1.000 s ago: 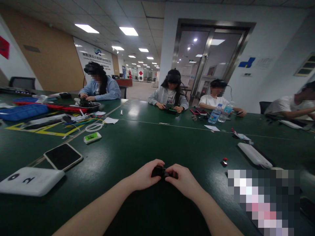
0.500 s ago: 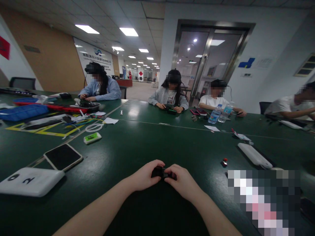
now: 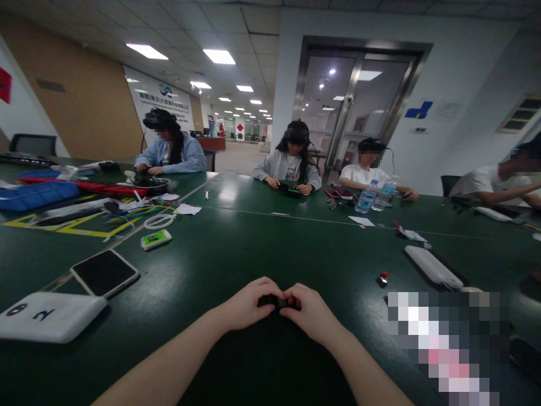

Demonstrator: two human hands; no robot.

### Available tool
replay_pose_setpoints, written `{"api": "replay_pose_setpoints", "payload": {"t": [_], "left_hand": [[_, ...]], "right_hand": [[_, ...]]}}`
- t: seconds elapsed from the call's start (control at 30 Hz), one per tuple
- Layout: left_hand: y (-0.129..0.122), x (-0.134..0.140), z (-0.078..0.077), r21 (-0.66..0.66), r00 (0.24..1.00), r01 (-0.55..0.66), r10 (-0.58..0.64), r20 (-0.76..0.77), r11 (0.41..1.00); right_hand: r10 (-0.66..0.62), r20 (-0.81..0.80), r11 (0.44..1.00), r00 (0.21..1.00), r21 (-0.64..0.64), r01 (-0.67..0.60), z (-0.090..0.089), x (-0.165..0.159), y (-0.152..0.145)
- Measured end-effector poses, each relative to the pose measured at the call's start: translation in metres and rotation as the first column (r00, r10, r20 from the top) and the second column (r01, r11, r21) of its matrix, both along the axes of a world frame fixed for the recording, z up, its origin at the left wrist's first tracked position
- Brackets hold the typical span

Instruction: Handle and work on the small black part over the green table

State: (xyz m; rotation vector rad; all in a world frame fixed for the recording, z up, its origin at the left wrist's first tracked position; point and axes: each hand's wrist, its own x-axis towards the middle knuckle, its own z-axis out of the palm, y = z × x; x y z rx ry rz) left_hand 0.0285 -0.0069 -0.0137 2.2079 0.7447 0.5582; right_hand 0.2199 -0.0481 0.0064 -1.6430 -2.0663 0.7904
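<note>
Head view, clock centred on the wearer's hands, 12 straight ahead: small black part [image 3: 282, 304] is at the centre, mostly hidden by fingers, exact shape unclear. Left hand [image 3: 249, 304] on its 9 o'clock side, thumb and fingers pinched in around it, only a narrow gap filled by the part. Right hand [image 3: 310, 309] on its 3 o'clock side, same close pinch on the other end; fingertips of the two hands meet or nearly meet over it. Can't tell if the part touches the green table [image 3: 253, 248]. Around 9 o'clock: white case [image 3: 80, 317] marked 2, with a dark-screened phone [image 3: 105, 272] just beyond. At 10: green-and-white packet [image 3: 156, 239], coiled white cable [image 3: 159, 221], blue tray [image 3: 38, 195] farther out. Near 3: small red-and-silver item [image 3: 382, 278], then white device [image 3: 433, 266]. Between 1 and 2: two water bottles [image 3: 367, 197]. Person in striped shirt [image 3: 266, 167] sits at 12, both hands on a dark board [image 3: 291, 189]; person in blue shirt [image 3: 190, 153] between 10 and 11. Pixelated patch [image 3: 443, 344] between 3 and 4, contents unreadable.
</note>
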Motion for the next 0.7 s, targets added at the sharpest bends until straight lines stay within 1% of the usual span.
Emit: {"api": "replay_pose_setpoints", "payload": {"t": [0.13, 0.2, 0.23, 0.33, 0.43, 0.5, 0.53, 0.57, 0.63, 0.7], "left_hand": [[0.001, -0.003, 0.005, 0.109, 0.991, 0.050, -0.036, -0.128, 0.993], [0.004, -0.007, 0.008, 0.173, 0.981, 0.052, -0.018, -0.193, 0.984], [0.007, -0.011, 0.009, 0.196, 0.976, 0.034, 0.010, -0.217, 0.980], [0.018, -0.025, 0.010, 0.222, 0.957, -0.083, 0.140, -0.256, 0.971], [0.033, -0.046, 0.009, 0.225, 0.913, -0.242, 0.300, -0.275, 0.944], [0.044, -0.062, 0.006, 0.244, 0.852, -0.365, 0.428, -0.301, 0.898], [0.049, -0.070, 0.003, 0.265, 0.804, -0.434, 0.502, -0.318, 0.861], [0.054, -0.079, 0.001, 0.288, 0.745, -0.502, 0.577, -0.334, 0.815], [0.063, -0.096, -0.004, 0.330, 0.603, -0.635, 0.715, -0.354, 0.699], [0.068, -0.111, -0.007, 0.342, 0.470, -0.733, 0.801, -0.370, 0.588]], "right_hand": [[-0.002, -0.048, 1.000, 0.999, -0.022, 0.001, -0.001, 0.007, 0.001], [-0.046, -0.064, 0.999, 0.997, -0.023, 0.044, -0.002, 0.014, 0.004], [-0.077, -0.067, 0.997, 0.995, -0.023, 0.076, -0.003, 0.019, 0.006], [-0.189, -0.069, 0.981, 0.979, -0.061, 0.185, -0.009, 0.035, 0.013], [-0.238, -0.084, 0.970, 0.968, -0.077, 0.232, -0.015, 0.049, 0.021], [-0.260, -0.111, 0.964, 0.959, -0.083, 0.251, -0.018, 0.056, 0.024], [-0.270, -0.118, 0.961, 0.955, -0.086, 0.261, -0.018, 0.059, 0.025], [-0.278, -0.120, 0.959, 0.953, -0.089, 0.269, -0.019, 0.060, 0.026], [-0.293, -0.113, 0.955, 0.950, -0.090, 0.283, -0.019, 0.062, 0.026], [-0.301, -0.116, 0.952, 0.946, -0.089, 0.292, -0.019, 0.062, 0.026]]}}
